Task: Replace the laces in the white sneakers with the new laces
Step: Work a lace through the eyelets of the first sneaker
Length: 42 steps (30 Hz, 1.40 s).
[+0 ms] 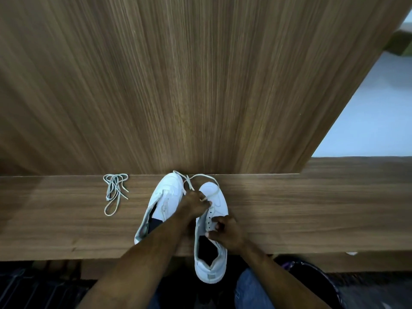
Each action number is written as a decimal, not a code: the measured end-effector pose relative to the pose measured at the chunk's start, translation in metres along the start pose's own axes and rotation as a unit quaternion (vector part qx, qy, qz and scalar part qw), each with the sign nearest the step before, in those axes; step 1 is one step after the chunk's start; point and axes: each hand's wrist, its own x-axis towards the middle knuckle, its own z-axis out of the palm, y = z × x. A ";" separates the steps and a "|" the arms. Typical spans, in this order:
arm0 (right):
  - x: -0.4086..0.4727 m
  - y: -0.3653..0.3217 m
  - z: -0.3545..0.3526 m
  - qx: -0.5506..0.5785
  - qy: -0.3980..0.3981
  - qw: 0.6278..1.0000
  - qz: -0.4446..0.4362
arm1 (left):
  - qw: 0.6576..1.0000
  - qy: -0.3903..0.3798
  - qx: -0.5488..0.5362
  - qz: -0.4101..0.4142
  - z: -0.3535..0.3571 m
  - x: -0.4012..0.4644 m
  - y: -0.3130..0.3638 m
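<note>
Two white sneakers stand side by side on a narrow wooden ledge. The left sneaker leans on its side with no lace in its eyelets. The right sneaker points away from me, its heel hanging over the ledge's front edge. My left hand pinches a white lace at the toe end of the right sneaker's eyelets; the lace loops over both toes. My right hand grips the right sneaker's side by the eyelets. A loose grey-white lace lies bunched to the left.
A tall wooden panel rises right behind the ledge. My jeans-clad knee is below the sneaker's heel. A dark round bin sits at the lower right, and a dark slatted surface at the lower left.
</note>
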 end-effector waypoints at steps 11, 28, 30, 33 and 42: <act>0.019 -0.040 -0.058 0.174 0.148 0.971 -0.073 | 0.975 -0.074 -0.167 0.126 -0.086 -0.017 0.094; 0.004 -0.064 -0.127 0.144 0.055 0.988 -0.015 | 0.954 0.285 -0.095 0.021 -0.119 -0.022 0.065; -0.005 -0.076 -0.134 0.194 0.039 0.980 -0.024 | 0.947 0.315 -0.048 0.040 -0.106 -0.031 0.061; -0.014 -0.098 -0.139 0.303 0.034 0.951 -0.042 | 0.957 0.200 -0.150 0.147 -0.072 -0.048 0.066; -0.014 -0.103 -0.144 0.395 0.104 0.913 0.020 | 0.950 -0.030 -0.219 0.218 -0.041 -0.061 0.063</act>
